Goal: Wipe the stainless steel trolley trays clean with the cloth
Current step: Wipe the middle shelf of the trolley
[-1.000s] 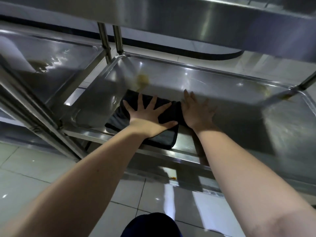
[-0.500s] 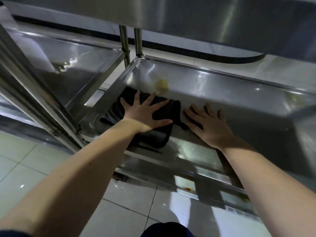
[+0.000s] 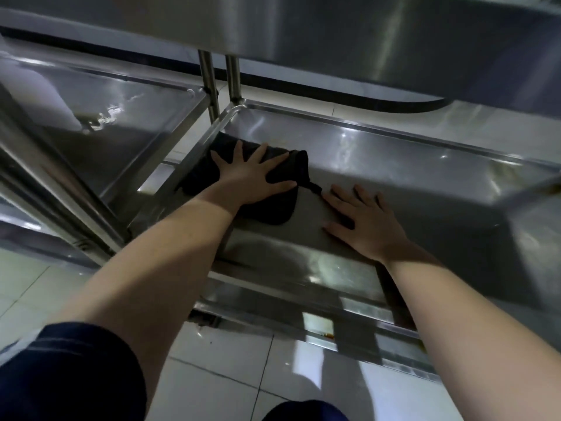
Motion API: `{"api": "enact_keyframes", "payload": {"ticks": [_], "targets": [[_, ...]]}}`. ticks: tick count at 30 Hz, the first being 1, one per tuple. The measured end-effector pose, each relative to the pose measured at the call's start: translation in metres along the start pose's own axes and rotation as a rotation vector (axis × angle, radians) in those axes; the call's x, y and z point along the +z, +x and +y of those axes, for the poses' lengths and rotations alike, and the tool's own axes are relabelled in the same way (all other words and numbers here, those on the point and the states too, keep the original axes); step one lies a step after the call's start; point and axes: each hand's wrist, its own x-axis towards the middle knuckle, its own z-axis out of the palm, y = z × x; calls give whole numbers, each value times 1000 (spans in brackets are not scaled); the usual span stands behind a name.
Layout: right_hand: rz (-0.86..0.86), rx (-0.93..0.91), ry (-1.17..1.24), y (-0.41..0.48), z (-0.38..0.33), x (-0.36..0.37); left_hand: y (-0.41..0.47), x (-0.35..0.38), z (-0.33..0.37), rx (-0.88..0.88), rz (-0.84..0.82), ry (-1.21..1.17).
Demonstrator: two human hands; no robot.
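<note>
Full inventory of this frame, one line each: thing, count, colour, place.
cloth: 1, black, left end of lower tray, under left hand
lower tray: 1, steel, centre
neighbouring tray: 1, steel, left
upper tray: 1, steel, overhead
posts: 2, steel, between the trays
floor tiles: several, white, below
sleeve: 1, dark blue, left arm
left hand: 1, flat on the cloth, fingers spread
right hand: 1, flat on the lower tray, right of the cloth

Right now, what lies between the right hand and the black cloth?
In the head view, only a bare strip of the stainless steel tray separates the right hand from the black cloth.
</note>
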Motion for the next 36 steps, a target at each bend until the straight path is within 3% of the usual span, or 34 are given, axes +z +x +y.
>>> {"api": "enact_keyframes", "payload": {"ticks": [5,9,19,24,31,36], "targets": [[-2,-5,7,-1,-2,0,-104,22,-26,22,-29,0],[11,-6,-15,-4,-5,3,-130,27,-37,6,-51,-8],[20,-3,-63,-4,-6,4,18,-1,-29,19,51,-46],[0,11,-32,-1,-4,2,44,-9,-25,18,35,-9],[-4,28,-5,-1,-5,0,-39,9,-24,17,51,-60],[36,130,-1,-5,-9,0,-111,21,-33,-11,-65,3]]}}
